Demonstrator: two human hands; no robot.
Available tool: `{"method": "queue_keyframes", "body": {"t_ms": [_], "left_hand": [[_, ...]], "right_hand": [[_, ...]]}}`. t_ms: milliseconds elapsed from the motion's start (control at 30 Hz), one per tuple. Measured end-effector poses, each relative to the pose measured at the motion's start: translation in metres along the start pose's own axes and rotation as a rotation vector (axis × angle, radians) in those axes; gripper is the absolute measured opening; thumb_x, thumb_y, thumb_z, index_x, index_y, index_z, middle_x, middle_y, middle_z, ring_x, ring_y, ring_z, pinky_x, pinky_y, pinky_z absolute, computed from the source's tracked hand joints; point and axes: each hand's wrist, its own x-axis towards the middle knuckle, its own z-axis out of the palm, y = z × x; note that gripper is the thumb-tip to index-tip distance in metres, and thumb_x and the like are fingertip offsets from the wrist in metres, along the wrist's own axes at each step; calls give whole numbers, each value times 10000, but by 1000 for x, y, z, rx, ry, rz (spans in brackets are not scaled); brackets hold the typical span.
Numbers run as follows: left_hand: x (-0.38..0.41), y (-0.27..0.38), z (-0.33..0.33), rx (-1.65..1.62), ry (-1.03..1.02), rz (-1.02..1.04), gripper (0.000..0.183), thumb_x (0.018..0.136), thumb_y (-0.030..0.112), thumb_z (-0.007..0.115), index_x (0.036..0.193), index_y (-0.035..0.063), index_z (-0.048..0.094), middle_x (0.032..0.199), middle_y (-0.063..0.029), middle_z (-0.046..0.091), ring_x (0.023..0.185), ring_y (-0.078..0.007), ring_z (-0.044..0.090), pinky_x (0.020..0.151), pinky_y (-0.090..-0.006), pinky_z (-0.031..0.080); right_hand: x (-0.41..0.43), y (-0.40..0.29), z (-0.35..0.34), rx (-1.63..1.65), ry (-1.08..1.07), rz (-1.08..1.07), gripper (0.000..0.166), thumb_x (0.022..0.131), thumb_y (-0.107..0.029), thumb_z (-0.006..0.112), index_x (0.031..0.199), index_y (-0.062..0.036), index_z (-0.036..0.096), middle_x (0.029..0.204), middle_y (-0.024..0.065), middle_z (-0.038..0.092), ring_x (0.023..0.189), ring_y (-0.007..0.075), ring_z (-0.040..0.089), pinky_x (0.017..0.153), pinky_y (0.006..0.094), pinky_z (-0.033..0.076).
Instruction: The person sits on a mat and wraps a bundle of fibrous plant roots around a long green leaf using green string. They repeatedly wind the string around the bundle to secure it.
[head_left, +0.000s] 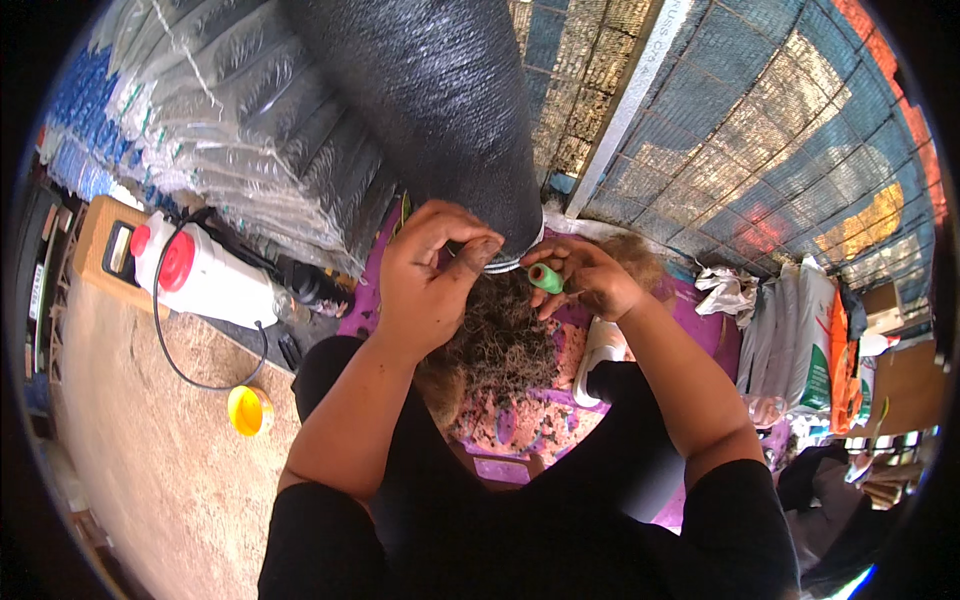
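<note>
My left hand (431, 277) is raised at the lower end of a large black roll with a mesh-like surface (457, 127). Its thumb and fingertips are pinched together; whether a fine thread lies between them is too small to see. Just to the right, my right hand (589, 277) holds a green spool of thread (547, 279), its reddish core end facing me. White bands (504, 265) circle the roll's lower end between the hands. Beneath them lies a heap of dark, root-like fibre (502, 337), spread over a pink and purple mat (525, 420).
Stacked plastic-wrapped bundles (255, 150) rise at the left, near a white sprayer tank with red caps (217, 270) and a hose. A yellow lid or cup (250, 411) sits on the floor. Netted wire fencing (712, 150) and filled sacks (806, 337) stand at the right.
</note>
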Motion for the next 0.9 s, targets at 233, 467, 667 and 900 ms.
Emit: {"method": "queue_keyframes", "body": {"t_ms": [233, 467, 667, 900], "left_hand": [[-8, 6, -5, 58, -15, 64, 63, 736, 2, 664, 784, 20, 628, 776, -68, 585, 740, -163, 577, 670, -275, 447], [-18, 10, -19, 30, -164, 31, 62, 783, -53, 615, 820, -15, 583, 896, -92, 545, 837, -172, 556, 759, -281, 458], [-26, 15, -19, -14, -133, -5, 69, 771, -33, 632, 805, -10, 577, 846, -86, 561, 796, -170, 567, 732, -282, 457], [-28, 12, -24, -50, -65, 42, 86, 748, -4, 666, 776, -5, 585, 773, -67, 573, 735, -162, 573, 680, -277, 448]], "right_hand": [[6, 41, 8, 48, -244, 300, 464, 718, -46, 561, 1152, 61, 440, 950, 147, 564, 904, 244, 595, 683, 381, 570], [1, 101, 13, -328, -313, 513, 286, 738, -73, 618, 1015, -16, 570, 959, 82, 590, 880, 191, 599, 693, 337, 541], [-14, 157, 0, -637, -243, 665, 280, 724, -112, 591, 997, -58, 617, 979, 44, 604, 830, 148, 591, 691, 328, 541], [-26, 228, -18, -784, -166, 882, 337, 670, -161, 620, 1002, -103, 635, 989, 66, 617, 857, 196, 600, 716, 347, 530]]}}
